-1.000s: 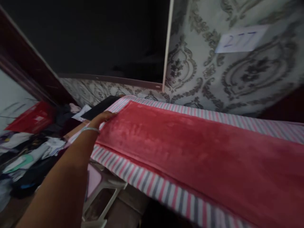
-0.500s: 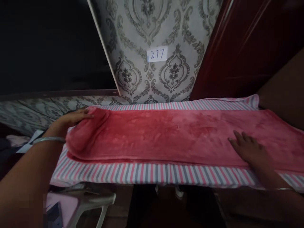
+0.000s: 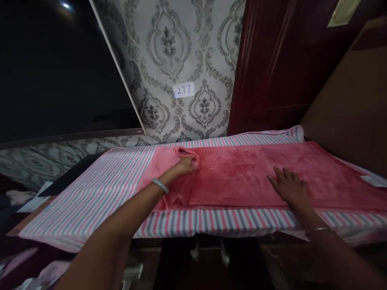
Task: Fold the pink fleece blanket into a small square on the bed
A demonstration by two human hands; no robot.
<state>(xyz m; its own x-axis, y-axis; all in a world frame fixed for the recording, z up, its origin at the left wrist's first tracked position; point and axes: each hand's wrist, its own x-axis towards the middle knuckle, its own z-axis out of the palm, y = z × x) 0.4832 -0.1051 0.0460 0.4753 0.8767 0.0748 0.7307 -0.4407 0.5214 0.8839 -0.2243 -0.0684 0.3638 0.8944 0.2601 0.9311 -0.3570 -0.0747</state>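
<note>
A long red plush cloth (image 3: 250,173) lies on a board covered in pink, grey and white stripes (image 3: 90,193). My left hand (image 3: 186,165) grips the cloth's left end, which is folded over toward the middle and bunched under the fingers. My right hand (image 3: 288,187) rests flat, fingers spread, on the cloth to the right of the middle. A bangle sits on each wrist.
Behind the board is a patterned grey wall with a small label reading 277 (image 3: 184,90). A dark red door (image 3: 266,64) stands at the right, a dark opening at the left. Loose clothes (image 3: 21,197) lie at the far left, beyond the board's end.
My left hand has carried the cloth's left end rightward, folding it over and baring the striped cover at the left. My right hand shifted slightly left and stayed flat.
</note>
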